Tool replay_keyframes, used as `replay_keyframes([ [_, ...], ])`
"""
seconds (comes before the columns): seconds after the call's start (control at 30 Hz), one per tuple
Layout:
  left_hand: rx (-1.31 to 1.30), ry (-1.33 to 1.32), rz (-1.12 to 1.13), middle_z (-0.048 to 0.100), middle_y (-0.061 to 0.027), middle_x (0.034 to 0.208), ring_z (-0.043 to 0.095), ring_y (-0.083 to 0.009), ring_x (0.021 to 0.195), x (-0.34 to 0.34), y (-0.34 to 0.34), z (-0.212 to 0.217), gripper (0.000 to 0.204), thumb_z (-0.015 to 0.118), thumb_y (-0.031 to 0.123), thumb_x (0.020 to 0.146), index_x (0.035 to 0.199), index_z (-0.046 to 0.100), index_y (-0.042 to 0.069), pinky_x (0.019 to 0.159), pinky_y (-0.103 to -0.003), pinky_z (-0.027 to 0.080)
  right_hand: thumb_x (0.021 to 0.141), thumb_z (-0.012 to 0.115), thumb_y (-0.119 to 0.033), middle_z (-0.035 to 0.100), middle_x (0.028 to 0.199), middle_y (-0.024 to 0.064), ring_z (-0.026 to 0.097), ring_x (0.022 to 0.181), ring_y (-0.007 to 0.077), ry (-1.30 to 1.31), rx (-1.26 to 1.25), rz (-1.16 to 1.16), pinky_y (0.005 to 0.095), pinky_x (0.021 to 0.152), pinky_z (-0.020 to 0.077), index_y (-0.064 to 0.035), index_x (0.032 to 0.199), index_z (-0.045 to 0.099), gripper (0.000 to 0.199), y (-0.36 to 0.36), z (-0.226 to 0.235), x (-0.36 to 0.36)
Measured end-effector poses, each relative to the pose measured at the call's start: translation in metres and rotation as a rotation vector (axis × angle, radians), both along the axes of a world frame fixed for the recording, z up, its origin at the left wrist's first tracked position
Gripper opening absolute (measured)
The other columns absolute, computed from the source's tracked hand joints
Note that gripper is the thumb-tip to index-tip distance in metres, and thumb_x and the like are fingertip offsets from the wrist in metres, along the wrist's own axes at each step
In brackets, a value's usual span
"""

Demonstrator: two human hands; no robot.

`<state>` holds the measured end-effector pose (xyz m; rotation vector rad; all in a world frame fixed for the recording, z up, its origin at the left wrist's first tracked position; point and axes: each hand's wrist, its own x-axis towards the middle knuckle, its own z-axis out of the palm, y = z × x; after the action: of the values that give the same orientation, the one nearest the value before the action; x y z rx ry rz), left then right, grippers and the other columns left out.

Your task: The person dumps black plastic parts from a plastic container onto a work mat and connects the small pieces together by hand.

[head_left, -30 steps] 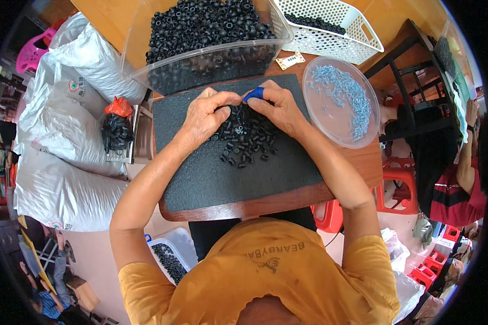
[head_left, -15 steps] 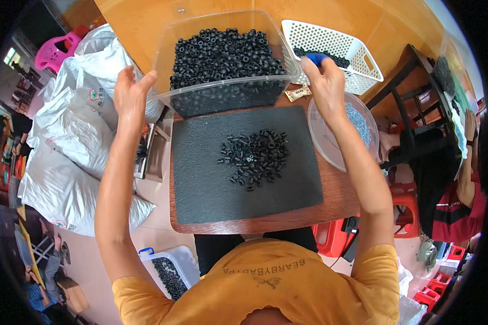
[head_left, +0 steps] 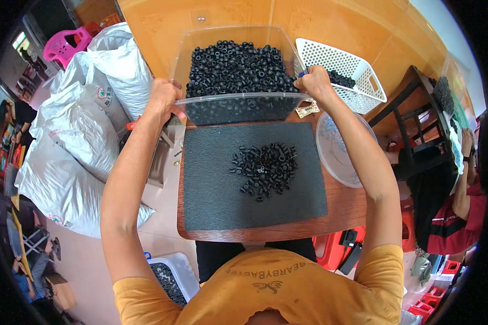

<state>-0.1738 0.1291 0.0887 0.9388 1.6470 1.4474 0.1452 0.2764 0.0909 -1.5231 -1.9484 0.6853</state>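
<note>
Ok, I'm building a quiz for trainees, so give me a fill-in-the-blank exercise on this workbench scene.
1. Both hands, left hand and right hand, grip the clear ____ full of black rings.
2. A small pile of black rings lies on the dark ____.
3. The white basket stands to the ____ of the right hand.

Missing words: bin; mat; right

Small workshop: bulk white sacks (head_left: 81,135), clear bin of black parts (head_left: 236,70).

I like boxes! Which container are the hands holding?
The big clear plastic tub full of black rings; both hands grip its corners. The white mesh basket and round clear bowl sit untouched.
</note>
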Motion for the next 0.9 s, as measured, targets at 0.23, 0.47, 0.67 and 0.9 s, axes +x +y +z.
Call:
replay_keyframes([
  [0.23, 0.108, -0.062, -0.082, 0.052, -0.0176, 0.062, 0.053, -0.0297, 0.039, -0.023, 0.0, -0.018, 0.023, 0.051, -0.009, 0.061, 0.083, 0.051, -0.016, 0.026, -0.037, 0.043, 0.06, 0.057, -0.002, 0.059, 0.063, 0.0307, 0.065, 0.066, 0.0394, 0.007, 0.017, 0.04, 0.0447, 0.061, 0.0495, 0.0141, 0.066, 0.06, 0.018, -0.003, 0.012, -0.011],
  [0.47, 0.09, -0.223, 0.026, 0.055, -0.0219, 0.071, 0.056, -0.0304, 0.046, -0.012, -0.004, -0.025, 0.024, 0.047, -0.01, 0.056, 0.08, 0.052, -0.014, 0.027, -0.039, 0.044, 0.069, 0.052, -0.008, 0.059, 0.074, 0.0357, 0.063, 0.076, 0.046, -0.083, 0.139, 0.106, 0.0472, 0.07, 0.0502, 0.0146, 0.073, 0.061, 0.025, 0.004, 0.053, -0.017],
  [0.67, 0.033, -0.187, 0.032, 0.056, -0.0226, 0.071, 0.056, -0.0303, 0.047, -0.016, -0.023, -0.008, 0.039, 0.048, -0.011, 0.057, 0.095, 0.051, -0.02, 0.027, -0.037, 0.044, 0.067, 0.053, -0.004, 0.061, 0.079, 0.0346, 0.064, 0.082, 0.0433, -0.131, 0.138, 0.09, 0.0438, 0.073, 0.0502, 0.0138, 0.075, 0.062, 0.021, -0.022, 0.057, -0.026],
  [0.9, -0.222, -0.187, -0.088, 0.059, -0.0248, 0.08, 0.059, -0.033, 0.052, -0.023, -0.004, -0.005, 0.042, 0.054, -0.007, 0.063, 0.103, 0.051, -0.019, 0.041, -0.045, 0.055, 0.064, 0.055, 0.0, 0.061, 0.065, 0.0298, 0.065, 0.067, 0.038, -0.041, 0.064, 0.069, 0.0444, 0.06, 0.0494, 0.0148, 0.068, 0.06, 0.017, -0.013, 0.052, -0.019],
])
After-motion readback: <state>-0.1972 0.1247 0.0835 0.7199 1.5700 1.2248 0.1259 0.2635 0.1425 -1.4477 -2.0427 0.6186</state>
